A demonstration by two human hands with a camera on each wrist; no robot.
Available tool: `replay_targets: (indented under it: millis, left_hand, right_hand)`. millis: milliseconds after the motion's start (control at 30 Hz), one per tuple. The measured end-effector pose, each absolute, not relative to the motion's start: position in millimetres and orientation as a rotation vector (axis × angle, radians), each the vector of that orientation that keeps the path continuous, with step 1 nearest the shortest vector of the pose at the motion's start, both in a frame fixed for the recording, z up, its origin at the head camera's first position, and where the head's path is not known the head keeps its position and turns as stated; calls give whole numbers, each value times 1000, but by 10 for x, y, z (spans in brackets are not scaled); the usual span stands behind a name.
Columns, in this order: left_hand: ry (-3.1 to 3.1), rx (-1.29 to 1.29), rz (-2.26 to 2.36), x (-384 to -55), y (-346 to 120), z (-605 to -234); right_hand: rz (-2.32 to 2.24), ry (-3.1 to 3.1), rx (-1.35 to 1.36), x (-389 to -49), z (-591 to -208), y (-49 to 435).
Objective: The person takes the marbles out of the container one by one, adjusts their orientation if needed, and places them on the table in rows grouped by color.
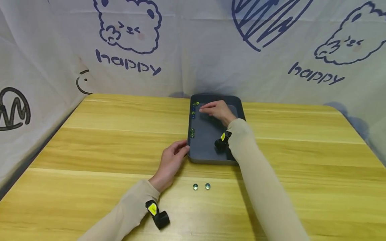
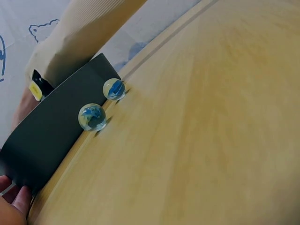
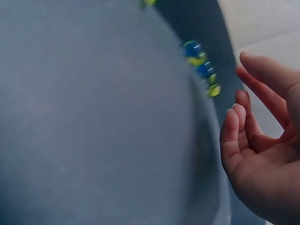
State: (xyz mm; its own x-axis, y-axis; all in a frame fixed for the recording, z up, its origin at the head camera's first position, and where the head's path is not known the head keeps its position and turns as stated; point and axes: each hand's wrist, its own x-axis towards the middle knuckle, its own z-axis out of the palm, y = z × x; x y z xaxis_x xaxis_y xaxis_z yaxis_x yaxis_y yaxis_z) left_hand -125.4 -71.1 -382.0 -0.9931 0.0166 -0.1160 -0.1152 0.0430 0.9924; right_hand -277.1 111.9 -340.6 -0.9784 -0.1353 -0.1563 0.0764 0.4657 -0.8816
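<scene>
A dark grey tray [image 1: 208,140] lies lengthwise on the table. My left hand [image 1: 173,160] holds its near left corner, thumb at the wall; the left wrist view shows those fingertips [image 2: 21,199] against the outside. Over the far part of the tray hovers my right hand [image 1: 218,111], fingers pointing left toward the wall. In the right wrist view its thumb and forefinger stretch out while other fingers bend, with nothing seen between them. Along the tray's left wall sit several blue and yellow-green glass marbles [image 3: 194,51], with a yellow-green pair [image 1: 192,133] nearer me.
Two clear marbles with blue swirls, a left one [image 1: 195,186] and a right one [image 1: 207,186], rest on the wooden table [image 1: 105,147] before the tray's near wall. A white cloth [image 1: 196,57] with drawings hangs behind the table's far edge.
</scene>
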Motion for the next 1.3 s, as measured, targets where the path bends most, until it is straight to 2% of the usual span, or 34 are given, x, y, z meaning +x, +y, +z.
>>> replay_targets:
  millis: [367,1300]
  left_hand:
    - [2204,-111,2098,-1252,-714,-3816]
    - [2175,-121,2099,-1273,-719,-3812]
  right_hand:
    - [-1429,2580,-84,-2807,-3542,1039]
    - [-1205,2721,-189,-2802,-3566,876]
